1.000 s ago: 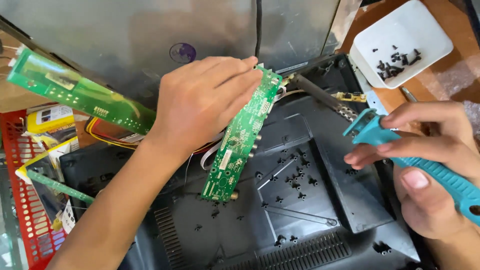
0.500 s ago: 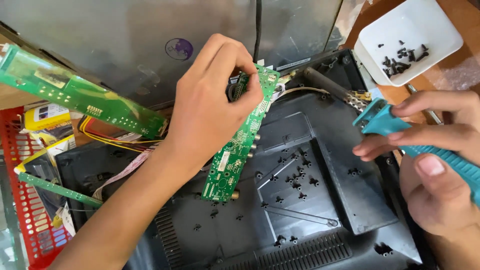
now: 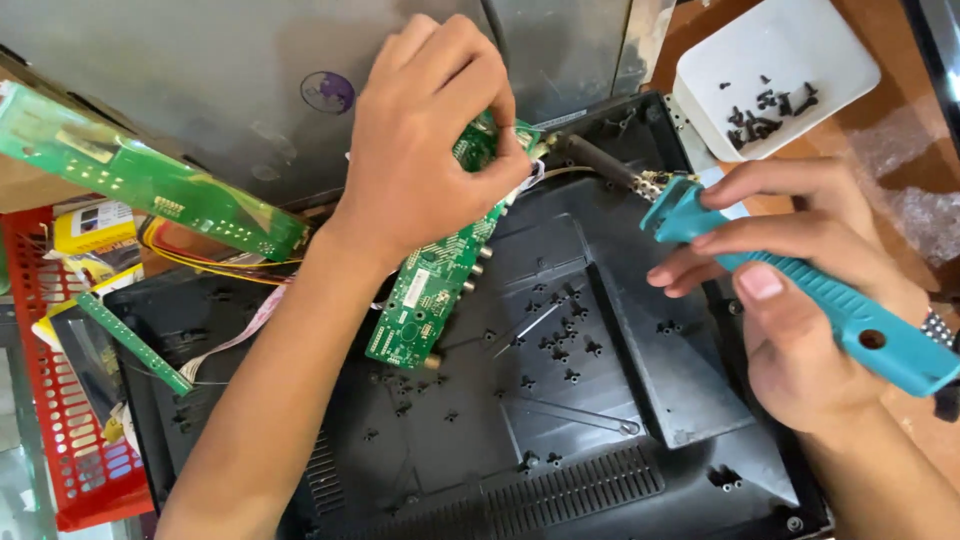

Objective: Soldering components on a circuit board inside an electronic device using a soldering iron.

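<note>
A black plastic back cover (image 3: 560,400) fills the lower centre of the frame. Above it, the left hand (image 3: 425,150) reaches in from the lower left, wrist bent, fingers pinched on the top end of a green circuit board (image 3: 435,290) at centre. At right, the right hand (image 3: 800,290) is wrapped around a teal-handled soldering iron (image 3: 790,280), tip pointing up-left just beside the board's top edge.

I see a brown wooden bench (image 3: 690,50) carrying a black plastic back cover (image 3: 560,400), a white screw tray (image 3: 775,75) and a red basket (image 3: 60,430).
</note>
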